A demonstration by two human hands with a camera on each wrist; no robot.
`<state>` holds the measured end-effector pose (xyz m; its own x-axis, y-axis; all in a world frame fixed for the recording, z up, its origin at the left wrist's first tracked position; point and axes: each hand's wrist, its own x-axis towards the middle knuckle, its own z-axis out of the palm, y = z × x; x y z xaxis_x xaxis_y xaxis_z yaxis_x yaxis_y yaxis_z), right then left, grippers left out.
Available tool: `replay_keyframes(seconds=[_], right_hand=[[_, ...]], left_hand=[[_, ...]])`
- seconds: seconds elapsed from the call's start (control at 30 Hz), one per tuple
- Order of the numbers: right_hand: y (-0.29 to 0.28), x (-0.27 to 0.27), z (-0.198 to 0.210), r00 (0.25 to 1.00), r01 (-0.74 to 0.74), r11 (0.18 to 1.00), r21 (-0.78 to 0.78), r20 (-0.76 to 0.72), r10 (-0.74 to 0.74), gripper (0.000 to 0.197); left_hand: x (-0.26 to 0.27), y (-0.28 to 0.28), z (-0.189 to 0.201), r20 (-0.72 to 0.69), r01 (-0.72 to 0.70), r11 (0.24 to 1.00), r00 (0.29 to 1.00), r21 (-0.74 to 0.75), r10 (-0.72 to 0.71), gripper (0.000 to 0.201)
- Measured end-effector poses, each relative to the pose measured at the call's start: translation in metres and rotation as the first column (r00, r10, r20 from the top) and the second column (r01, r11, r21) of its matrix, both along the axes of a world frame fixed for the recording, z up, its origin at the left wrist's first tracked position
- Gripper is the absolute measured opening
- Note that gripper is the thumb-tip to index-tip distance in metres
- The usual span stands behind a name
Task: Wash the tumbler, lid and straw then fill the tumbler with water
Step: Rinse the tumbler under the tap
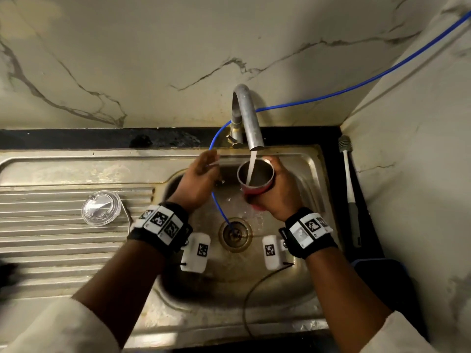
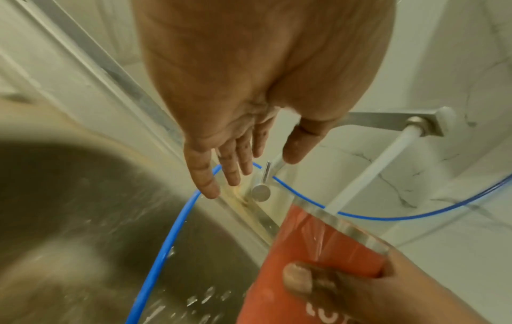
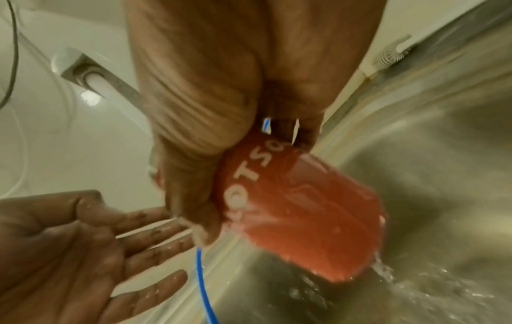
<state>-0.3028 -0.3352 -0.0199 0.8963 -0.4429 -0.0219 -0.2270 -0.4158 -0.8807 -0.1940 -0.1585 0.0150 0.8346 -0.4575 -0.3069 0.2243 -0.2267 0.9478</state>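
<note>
Sink: steel, tap running.
Tumbler: red (white lettering), under the stream, gripped by right hand.
Left hand: fingers spread, holding nothing, beside tumbler.
Lid: clear, on drainboard.

Each wrist wears a thick black band: the left wrist band and the right wrist band. White tags with black square patterns sit on top of both bands, and a small white box with the same kind of pattern hangs under each one, with a thin dark cable running from the right box. The arms come out of pale cream sleeves.
</note>
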Motion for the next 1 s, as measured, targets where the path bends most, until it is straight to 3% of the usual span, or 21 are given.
replay_keyframes(seconds=[0.07,0.2,0.3,0.4,0.53,0.63,0.7,0.8,0.9,1.0], right_hand=[[0.004,0.007,0.001,0.996,0.052,0.999,0.002,0.078,-0.052,0.093],[-0.001,0.005,0.004,0.990,-0.142,0.990,0.027,0.017,0.142,0.095],[-0.003,0.001,0.004,0.996,-0.038,0.998,-0.052,0.076,0.041,0.093],[-0.007,-0.002,0.003,0.987,-0.157,0.986,-0.055,0.005,0.158,0.091],[-0.005,-0.004,-0.002,0.997,-0.037,0.998,-0.059,0.064,0.040,0.094],[-0.003,-0.001,-0.003,0.988,-0.154,0.988,0.006,0.006,0.154,0.095],[-0.005,-0.001,-0.004,0.994,-0.107,0.993,0.045,0.032,0.106,0.092],[-0.002,0.000,-0.006,0.993,-0.105,0.994,0.026,0.059,0.103,0.092],[0.001,-0.005,-0.013,0.993,-0.103,0.984,0.142,0.077,0.093,0.089],[0.005,-0.007,-0.014,0.989,-0.112,0.981,0.159,0.109,0.095,0.091]], left_hand=[[0.012,-0.011,0.004,-0.053,-0.055,0.998,0.997,-0.017,0.054,0.036],[0.025,-0.030,0.011,-0.073,-0.010,1.000,0.997,-0.004,0.010,0.039],[0.027,-0.036,0.012,-0.070,0.023,1.000,0.997,0.007,-0.023,0.044],[0.027,-0.037,0.008,-0.086,0.019,1.000,0.996,-0.017,-0.021,0.050],[0.026,-0.035,0.008,-0.107,0.004,0.999,0.994,-0.054,-0.010,0.053],[0.026,-0.036,0.009,-0.154,-0.030,0.995,0.988,-0.093,0.016,0.057],[0.026,-0.037,0.009,-0.175,-0.047,0.992,0.984,-0.117,0.026,0.059],[0.023,-0.038,0.010,-0.154,-0.010,0.991,0.988,-0.137,-0.011,0.061],[0.025,-0.047,0.006,-0.090,0.047,0.993,0.994,-0.106,-0.057,0.066],[0.026,-0.047,-0.002,-0.062,0.142,0.987,0.987,-0.080,-0.147,0.065]])
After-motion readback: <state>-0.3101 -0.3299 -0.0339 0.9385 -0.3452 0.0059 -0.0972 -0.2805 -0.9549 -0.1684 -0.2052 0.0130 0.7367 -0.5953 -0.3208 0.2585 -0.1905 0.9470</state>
